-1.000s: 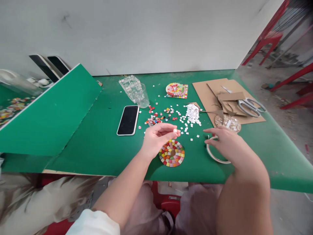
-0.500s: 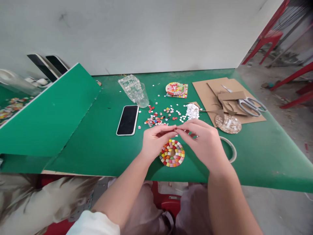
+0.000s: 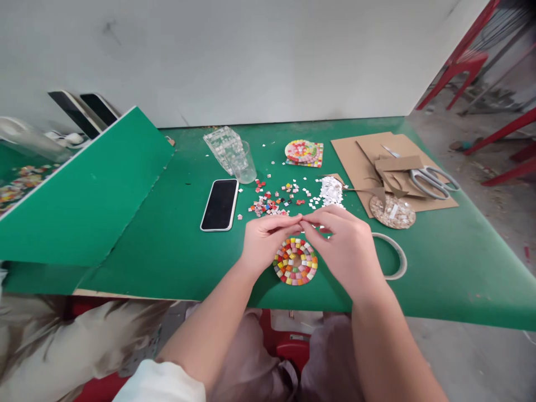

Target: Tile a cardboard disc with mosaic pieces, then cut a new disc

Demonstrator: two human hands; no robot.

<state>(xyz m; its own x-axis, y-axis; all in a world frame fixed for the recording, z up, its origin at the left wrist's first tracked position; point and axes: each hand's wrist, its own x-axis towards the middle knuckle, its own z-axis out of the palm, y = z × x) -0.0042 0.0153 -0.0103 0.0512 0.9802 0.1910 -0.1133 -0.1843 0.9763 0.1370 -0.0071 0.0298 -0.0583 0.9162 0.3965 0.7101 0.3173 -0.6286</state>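
Note:
My left hand (image 3: 264, 241) and my right hand (image 3: 344, 245) meet fingertip to fingertip above the table. Both are closed in a pinch, and whatever lies between the fingers is too small to make out. Just below them rests a round mosaic coaster (image 3: 295, 278), ringed with red, yellow, orange, pink and white tiles; its middle shows a bare brown spot. Beyond my fingers lies a loose scatter of coloured mosaic tiles (image 3: 268, 205). A heap of white square pieces (image 3: 331, 191) sits behind my right hand.
A phone (image 3: 219, 205) lies left of the tiles, near a clear cup (image 3: 247, 167) and a tile sheet (image 3: 224, 146). Finished-looking mosaics (image 3: 304, 153) are at the back. Right are a tape roll (image 3: 402, 262), cardboard (image 3: 352, 153) and scissors (image 3: 431, 184). A green board (image 3: 92, 190) leans left.
My right hand has shifted slightly left and its fingers sit closer to the left fingertips, showing more of the tape roll. The table items look unmoved apart from a small camera shift.

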